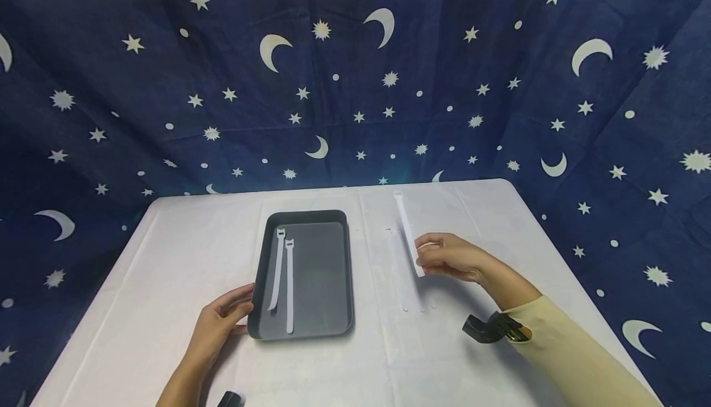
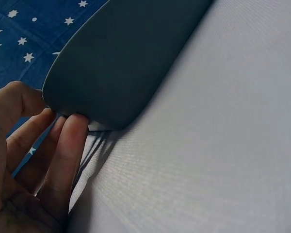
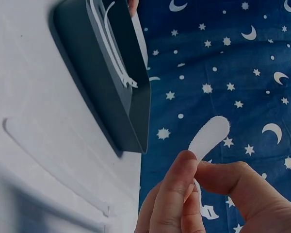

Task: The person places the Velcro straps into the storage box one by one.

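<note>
In the head view my right hand (image 1: 450, 255) pinches a white slotted cable strap (image 1: 408, 228) near its rounded end, above the table right of the tray. The right wrist view shows that end (image 3: 211, 136) sticking out past thumb and finger, with the slotted head (image 3: 209, 212) below. My left hand (image 1: 219, 317) grips the left edge of a dark grey tray (image 1: 322, 283), thumb and fingers at its rim and outer wall. Inside the tray, at its left, lie two white straps (image 1: 289, 289), side by side. White straps (image 1: 397, 271), faint against the cloth, lie on the table below my right hand.
A white cloth covers the table (image 1: 183, 240). Behind it and at the sides hangs a dark blue curtain (image 1: 355, 86) with moons and stars. A black wrist mount (image 1: 491, 328) sits at my right sleeve, and another black piece (image 1: 230, 399) shows at the bottom edge.
</note>
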Motion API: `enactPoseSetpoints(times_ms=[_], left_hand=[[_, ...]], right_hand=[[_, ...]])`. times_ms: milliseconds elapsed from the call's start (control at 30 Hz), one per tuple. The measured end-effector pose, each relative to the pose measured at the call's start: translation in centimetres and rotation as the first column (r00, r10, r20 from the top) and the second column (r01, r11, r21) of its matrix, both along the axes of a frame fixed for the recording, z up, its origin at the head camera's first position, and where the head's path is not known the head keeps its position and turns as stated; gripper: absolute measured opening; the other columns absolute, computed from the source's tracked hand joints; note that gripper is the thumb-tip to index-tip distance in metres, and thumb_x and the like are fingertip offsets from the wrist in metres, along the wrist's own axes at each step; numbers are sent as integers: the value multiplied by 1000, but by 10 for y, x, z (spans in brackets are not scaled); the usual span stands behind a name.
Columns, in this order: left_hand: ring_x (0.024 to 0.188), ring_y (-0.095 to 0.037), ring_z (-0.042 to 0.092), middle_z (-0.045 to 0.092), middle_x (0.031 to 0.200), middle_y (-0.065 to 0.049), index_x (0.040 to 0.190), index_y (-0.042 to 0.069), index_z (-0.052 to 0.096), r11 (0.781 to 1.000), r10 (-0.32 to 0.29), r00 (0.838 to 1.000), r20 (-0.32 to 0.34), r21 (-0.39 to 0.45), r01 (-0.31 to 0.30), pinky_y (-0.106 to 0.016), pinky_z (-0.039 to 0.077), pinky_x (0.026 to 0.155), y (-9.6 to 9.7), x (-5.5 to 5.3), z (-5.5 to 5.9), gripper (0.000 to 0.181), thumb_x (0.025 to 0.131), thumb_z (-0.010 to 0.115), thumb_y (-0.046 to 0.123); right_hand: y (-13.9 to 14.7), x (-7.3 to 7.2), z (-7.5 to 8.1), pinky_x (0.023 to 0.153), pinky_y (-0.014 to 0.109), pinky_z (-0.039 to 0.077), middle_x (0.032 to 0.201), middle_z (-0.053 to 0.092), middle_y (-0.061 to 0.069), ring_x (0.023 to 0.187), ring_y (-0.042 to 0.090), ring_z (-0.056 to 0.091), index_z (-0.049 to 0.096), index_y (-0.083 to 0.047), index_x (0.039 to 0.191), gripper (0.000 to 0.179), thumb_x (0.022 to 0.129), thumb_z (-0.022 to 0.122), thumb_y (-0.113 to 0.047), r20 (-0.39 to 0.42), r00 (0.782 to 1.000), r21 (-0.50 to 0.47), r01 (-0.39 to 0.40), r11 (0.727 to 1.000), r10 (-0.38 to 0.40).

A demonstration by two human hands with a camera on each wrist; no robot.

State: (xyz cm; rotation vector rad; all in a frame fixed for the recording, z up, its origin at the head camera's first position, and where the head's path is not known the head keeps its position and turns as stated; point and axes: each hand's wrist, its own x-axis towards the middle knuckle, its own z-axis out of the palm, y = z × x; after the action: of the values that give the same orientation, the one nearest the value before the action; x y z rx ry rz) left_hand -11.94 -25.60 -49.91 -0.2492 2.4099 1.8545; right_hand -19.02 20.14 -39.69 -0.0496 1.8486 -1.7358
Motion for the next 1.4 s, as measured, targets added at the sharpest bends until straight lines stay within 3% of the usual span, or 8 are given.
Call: enactPoseSetpoints(times_ms=[633, 1400], left_hand=[[95, 4, 66, 59, 135, -20, 136, 7, 56, 999, 16, 1000, 6, -50, -15, -30, 63, 73, -1, 0, -5, 49, 92, 69, 23], [92, 5, 65, 58, 136, -21, 136, 6, 56, 999, 20, 1000, 18, -37, -20, -32, 63, 72, -1, -1, -4, 49, 91, 70, 18]], right_hand=[[-33, 4, 2, 66, 21, 58, 79, 61, -4, 70, 8, 60, 48, 5, 116, 38, 80, 62, 3, -5, 1000, -40, -23, 999, 23], [-74, 6, -7, 69, 22, 59, 78, 64, -2, 73, 10, 62, 49, 7, 117, 37, 82, 61, 2, -10, 997, -63, -71, 995, 70]])
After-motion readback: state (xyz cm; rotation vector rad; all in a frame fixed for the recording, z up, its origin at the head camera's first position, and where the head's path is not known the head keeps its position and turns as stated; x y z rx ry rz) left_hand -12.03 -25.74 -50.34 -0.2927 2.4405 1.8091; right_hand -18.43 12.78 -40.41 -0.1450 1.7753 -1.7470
